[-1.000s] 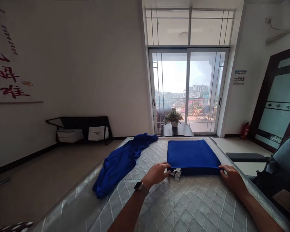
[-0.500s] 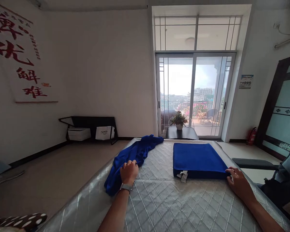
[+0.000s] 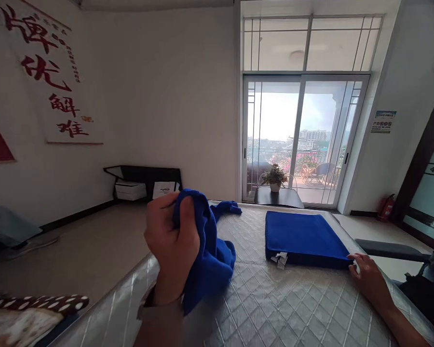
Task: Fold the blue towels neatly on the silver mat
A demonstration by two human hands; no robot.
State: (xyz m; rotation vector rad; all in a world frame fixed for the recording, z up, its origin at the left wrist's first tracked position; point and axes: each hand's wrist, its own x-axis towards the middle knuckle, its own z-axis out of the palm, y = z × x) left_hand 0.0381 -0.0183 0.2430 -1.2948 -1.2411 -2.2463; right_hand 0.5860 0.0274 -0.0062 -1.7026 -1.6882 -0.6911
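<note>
My left hand (image 3: pixel 171 236) is closed round a crumpled blue cloth (image 3: pixel 208 260) and holds it up close to the camera. The cloth hangs in folds to the right of the hand, and its far end trails on the silver quilted table cover (image 3: pixel 260 299). On the right lies a flat, square blue cushion (image 3: pixel 307 233) with white tags (image 3: pixel 280 260) at its near left corner. My right hand (image 3: pixel 369 274) is at the cushion's near right corner, fingertips and thumb pinching its edge.
Beyond the table's far edge stands a dark chair (image 3: pixel 278 196) with a potted plant (image 3: pixel 275 178) on it. A dark armrest (image 3: pixel 390 249) and a bag are at the right. At the lower left is a polka-dot fabric item (image 3: pixel 39 303); a person's leg (image 3: pixel 14 226) shows at the left.
My left hand has lifted the blue cloth off the table, up and towards me. My right hand stays at the cushion's corner. The view has turned slightly left.
</note>
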